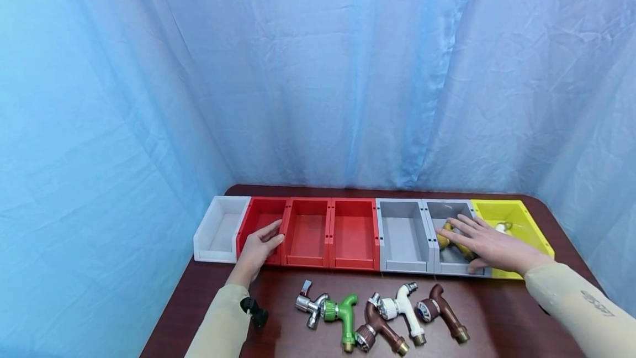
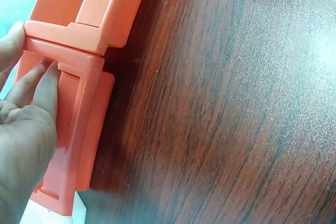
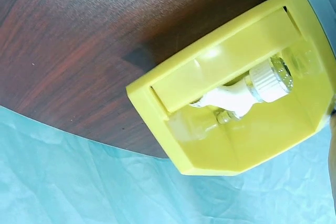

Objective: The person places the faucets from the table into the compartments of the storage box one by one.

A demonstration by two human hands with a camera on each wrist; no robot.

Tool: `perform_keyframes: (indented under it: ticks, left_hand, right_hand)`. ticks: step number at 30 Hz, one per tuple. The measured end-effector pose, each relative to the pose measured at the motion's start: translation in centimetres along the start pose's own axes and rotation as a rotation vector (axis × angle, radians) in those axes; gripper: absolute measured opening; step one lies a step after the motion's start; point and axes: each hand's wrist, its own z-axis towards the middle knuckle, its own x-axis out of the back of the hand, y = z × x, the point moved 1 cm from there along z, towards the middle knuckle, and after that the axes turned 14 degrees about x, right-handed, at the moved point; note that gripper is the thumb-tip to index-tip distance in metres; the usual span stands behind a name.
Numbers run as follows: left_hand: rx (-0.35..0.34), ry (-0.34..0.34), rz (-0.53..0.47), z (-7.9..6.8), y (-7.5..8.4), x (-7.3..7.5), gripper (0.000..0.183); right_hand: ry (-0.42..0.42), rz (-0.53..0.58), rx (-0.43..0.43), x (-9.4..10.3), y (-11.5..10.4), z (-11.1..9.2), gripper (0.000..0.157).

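My left hand (image 1: 260, 247) reaches over the leftmost red bin (image 2: 65, 114), its fairly straight fingers at the wall shared with the neighbouring red bin (image 1: 308, 231). Fingertips dip inside that wall in the left wrist view. On the right, my other hand (image 1: 479, 242) spreads its fingers over the right-hand grey bin (image 1: 454, 269). Under them lies a yellow tap (image 1: 444, 240), partly hidden by the hand. Beside it, the yellow bin (image 3: 210, 156) holds a white tap (image 3: 236, 97).
Along the front of the table lie a chrome tap (image 1: 312, 305), a green tap (image 1: 345, 316), a white tap (image 1: 407, 311) and two brown taps, one on the right (image 1: 444, 314). A white bin (image 1: 218, 231) ends the row on the left. Blue curtains (image 1: 348, 70) hang behind.
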Motion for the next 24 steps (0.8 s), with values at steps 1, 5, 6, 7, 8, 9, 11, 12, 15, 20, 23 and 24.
perform_keyframes:
  ticks: [1,5,6,7,8,9,11,12,15,20,23,24]
  left_hand:
    - [0.001,0.001,0.001,0.03,0.0,-0.01,0.065]
    - [-0.002,-0.001,0.003,0.13,-0.02,-0.01,0.064]
    - [-0.005,-0.002,0.004,0.15,-0.03,-0.01,0.064]
    - [-0.005,-0.002,0.003,0.16,-0.03,0.0,0.063]
    - [-0.005,-0.001,0.002,0.18,-0.03,0.01,0.062]
    - [-0.004,0.001,0.001,0.18,-0.04,0.02,0.062]
    - [-0.004,0.001,0.003,0.17,-0.03,0.03,0.062]
    - [-0.004,0.001,0.005,0.16,-0.02,0.03,0.063]
    - [-0.003,0.001,0.008,0.17,-0.02,0.03,0.064]
    - [-0.005,0.001,0.002,0.23,-0.11,0.04,0.069]
    - [-0.005,-0.004,-0.001,0.2,-0.15,0.03,0.069]
    - [-0.004,-0.006,-0.002,0.19,-0.15,0.01,0.069]
  right_hand:
    - [0.002,-0.006,-0.003,-0.01,-0.03,-0.05,0.1]
    - [-0.01,-0.028,-0.024,0.12,-0.23,-0.19,0.099]
    - [-0.016,-0.032,-0.029,0.18,-0.28,-0.21,0.099]
    - [-0.019,-0.036,-0.033,0.24,-0.34,-0.23,0.098]
    - [-0.023,-0.042,-0.036,0.29,-0.39,-0.23,0.097]
    - [-0.025,-0.049,-0.037,0.33,-0.44,-0.23,0.097]
    - [-0.023,-0.056,-0.04,0.36,-0.49,-0.25,0.097]
    - [-0.021,-0.058,-0.041,0.36,-0.5,-0.26,0.097]
    - [-0.026,-0.065,-0.059,0.07,-0.39,-0.43,0.097]
    - [-0.041,-0.086,-0.096,-0.32,-0.52,-0.76,0.095]
    - [-0.028,-0.09,-0.106,-0.31,-0.85,-0.85,0.094]
    - [-0.024,-0.086,-0.109,-0.33,-0.92,-0.88,0.093]
